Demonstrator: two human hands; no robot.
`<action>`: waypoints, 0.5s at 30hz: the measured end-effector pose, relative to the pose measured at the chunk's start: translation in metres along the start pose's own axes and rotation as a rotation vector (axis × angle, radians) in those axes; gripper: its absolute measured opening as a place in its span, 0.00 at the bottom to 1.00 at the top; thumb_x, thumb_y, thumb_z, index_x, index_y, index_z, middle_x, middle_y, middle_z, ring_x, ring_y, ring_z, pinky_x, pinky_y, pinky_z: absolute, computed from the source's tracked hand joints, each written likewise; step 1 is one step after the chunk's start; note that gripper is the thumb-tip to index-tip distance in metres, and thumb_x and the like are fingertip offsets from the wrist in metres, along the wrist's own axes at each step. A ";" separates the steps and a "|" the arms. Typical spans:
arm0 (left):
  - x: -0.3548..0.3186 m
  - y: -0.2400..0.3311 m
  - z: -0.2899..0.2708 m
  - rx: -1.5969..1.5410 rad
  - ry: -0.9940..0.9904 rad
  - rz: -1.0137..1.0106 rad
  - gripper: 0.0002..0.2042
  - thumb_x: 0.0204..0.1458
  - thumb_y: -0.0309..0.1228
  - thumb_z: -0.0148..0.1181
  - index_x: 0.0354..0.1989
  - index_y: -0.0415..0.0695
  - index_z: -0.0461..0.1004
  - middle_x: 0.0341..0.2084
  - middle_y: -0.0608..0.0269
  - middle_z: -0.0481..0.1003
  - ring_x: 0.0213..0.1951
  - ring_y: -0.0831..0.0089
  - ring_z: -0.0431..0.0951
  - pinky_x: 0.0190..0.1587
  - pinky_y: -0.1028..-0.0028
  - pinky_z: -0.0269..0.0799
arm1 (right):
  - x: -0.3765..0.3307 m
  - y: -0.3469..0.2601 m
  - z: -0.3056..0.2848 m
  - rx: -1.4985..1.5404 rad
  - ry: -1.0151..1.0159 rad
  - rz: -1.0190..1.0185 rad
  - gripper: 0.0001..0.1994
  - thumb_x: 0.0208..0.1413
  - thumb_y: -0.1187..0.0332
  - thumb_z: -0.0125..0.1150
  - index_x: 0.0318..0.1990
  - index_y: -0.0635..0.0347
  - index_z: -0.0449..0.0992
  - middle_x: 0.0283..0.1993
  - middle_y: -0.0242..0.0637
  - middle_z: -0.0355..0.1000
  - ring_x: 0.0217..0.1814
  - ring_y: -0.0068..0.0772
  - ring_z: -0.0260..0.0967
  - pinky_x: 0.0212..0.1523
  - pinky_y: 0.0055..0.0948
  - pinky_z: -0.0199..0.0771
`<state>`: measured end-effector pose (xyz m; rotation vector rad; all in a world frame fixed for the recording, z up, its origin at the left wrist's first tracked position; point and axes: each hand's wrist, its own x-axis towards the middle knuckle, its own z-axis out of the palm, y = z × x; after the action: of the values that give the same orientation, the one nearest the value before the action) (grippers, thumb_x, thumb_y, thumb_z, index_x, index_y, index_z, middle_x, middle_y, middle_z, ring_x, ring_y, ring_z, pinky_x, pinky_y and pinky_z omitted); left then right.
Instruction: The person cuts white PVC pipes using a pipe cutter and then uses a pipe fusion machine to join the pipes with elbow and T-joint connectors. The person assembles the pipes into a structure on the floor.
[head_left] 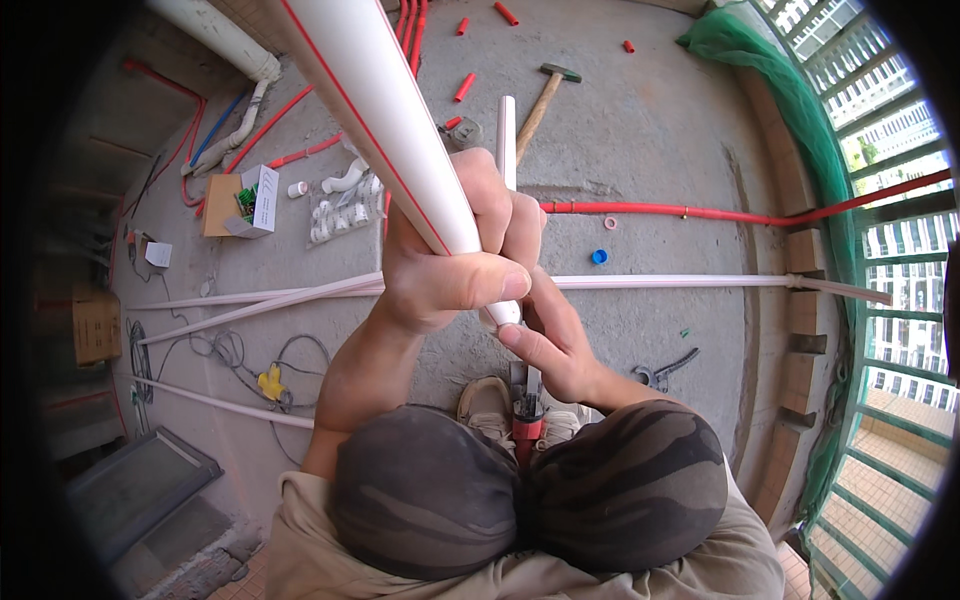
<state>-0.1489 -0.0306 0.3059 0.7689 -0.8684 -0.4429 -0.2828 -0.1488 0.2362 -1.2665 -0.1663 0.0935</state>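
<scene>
My left hand (450, 250) is wrapped round a thick white pipe with a red stripe (385, 120), which slants up toward the top left. My right hand (555, 350) is closed at the lower end, its thumb against a white end piece (502, 317). Most of its fingers are hidden behind my left hand. A second, shorter white pipe (507, 130) rises from behind the hands; I cannot tell what holds it. Below my hands, between my shoes (485, 403), stands a red tool with a metal top (527, 420).
A hammer (548, 105) and several red pipe pieces (464, 87) lie beyond my hands. Long white pipes (680, 282) and a red pipe (660, 208) cross the concrete floor. To the left are an open box (240, 203), bagged white fittings (345, 212) and a cable with a yellow plug (271, 383).
</scene>
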 end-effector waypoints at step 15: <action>0.000 0.003 -0.013 -0.107 -0.237 -0.058 0.14 0.34 0.17 0.60 0.20 0.45 0.60 0.15 0.61 0.67 0.17 0.74 0.61 0.24 0.69 0.57 | 0.001 0.002 0.003 0.231 0.087 0.059 0.33 0.69 0.56 0.53 0.73 0.68 0.55 0.65 0.43 0.66 0.64 0.31 0.62 0.63 0.32 0.62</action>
<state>-0.1378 -0.0229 0.3029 0.6526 -1.0359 -0.6355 -0.2819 -0.1449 0.2353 -1.0426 -0.0410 0.1051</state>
